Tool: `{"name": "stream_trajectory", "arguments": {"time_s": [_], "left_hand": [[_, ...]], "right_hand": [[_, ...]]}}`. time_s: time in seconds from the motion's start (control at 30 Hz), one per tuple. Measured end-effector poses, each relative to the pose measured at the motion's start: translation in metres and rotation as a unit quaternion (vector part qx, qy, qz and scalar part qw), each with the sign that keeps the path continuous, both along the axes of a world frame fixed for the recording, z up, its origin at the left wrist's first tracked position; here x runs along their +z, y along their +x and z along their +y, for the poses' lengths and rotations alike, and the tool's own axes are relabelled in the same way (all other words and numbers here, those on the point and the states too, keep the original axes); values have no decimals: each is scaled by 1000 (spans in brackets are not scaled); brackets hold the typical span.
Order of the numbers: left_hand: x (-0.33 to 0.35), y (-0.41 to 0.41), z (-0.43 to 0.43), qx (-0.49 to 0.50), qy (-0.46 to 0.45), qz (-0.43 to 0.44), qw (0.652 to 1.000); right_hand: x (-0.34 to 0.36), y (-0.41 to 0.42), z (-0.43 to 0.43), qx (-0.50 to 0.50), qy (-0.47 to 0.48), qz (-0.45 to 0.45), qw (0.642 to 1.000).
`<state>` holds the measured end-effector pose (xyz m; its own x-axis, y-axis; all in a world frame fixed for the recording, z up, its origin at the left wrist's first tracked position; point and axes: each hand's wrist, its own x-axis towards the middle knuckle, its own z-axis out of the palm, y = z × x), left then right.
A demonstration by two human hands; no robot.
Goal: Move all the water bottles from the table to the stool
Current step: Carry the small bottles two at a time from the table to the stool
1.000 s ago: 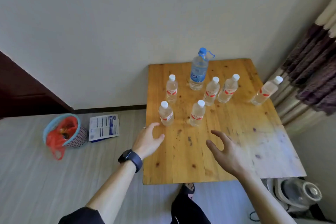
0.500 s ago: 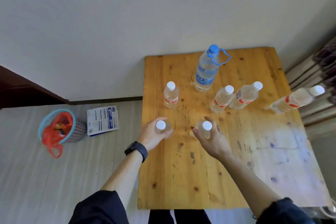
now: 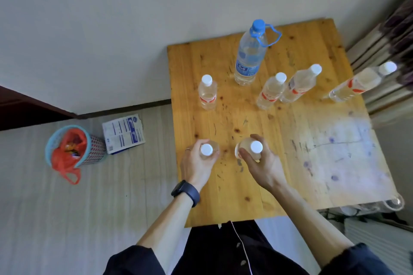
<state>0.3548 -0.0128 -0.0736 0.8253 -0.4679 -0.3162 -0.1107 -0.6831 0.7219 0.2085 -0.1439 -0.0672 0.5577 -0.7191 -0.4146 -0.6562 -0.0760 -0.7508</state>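
change: both hands, reaching a moment ago, are now closing around the two nearest small bottles; camera is sitting more directly overhead.
left hand (image 3: 196,163): fingers are wrapping the left near bottle (image 3: 206,149) just below its white cap; watch (image 3: 186,192) on the wrist.
right hand (image 3: 261,165): fingers are curling around the right near bottle (image 3: 254,148), thumb on the near side.
bottle position: both gripped bottles are standing upright at mid-table; can't tell if they're lifting off the surface yet.
progress: nothing is reaching the stool yet; stool is not showing in view.
remaining: seven bottles are all sitting on the table (image 3: 279,174) — the two in hand, one small bottle at left (image 3: 207,94), a pair just beside each other in the middle (image 3: 271,91), one at the right edge (image 3: 357,85), and the big bottle (image 3: 250,53) at the back.
materials: small bottles are clear plastic, round, white caps, red-and-white labels; big bottle is clear with a blue cap, blue loop handle and blue label.
table surface: knotty varnished wood planks, worn pale and ink-stained on the right side.
surroundings: basket (image 3: 93,147) with a red bag and a printed packet (image 3: 123,133) are lying on the floor at left.
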Motion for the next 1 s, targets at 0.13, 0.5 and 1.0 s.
{"name": "stream_trajectory", "arguments": {"time_s": [0.13,0.5,1.0], "left_hand": [[-2,-10,17,-20,17,8,1000],[-4,-11,30,-89,22,25,995],[-27,9,22,-160,46,30,986]], "right_hand": [[-7,-10,30,-10,12,6,1000],[-18,-15,57,-21,14,6,1000],[-29,9,63,-167,48,11,985]]}}
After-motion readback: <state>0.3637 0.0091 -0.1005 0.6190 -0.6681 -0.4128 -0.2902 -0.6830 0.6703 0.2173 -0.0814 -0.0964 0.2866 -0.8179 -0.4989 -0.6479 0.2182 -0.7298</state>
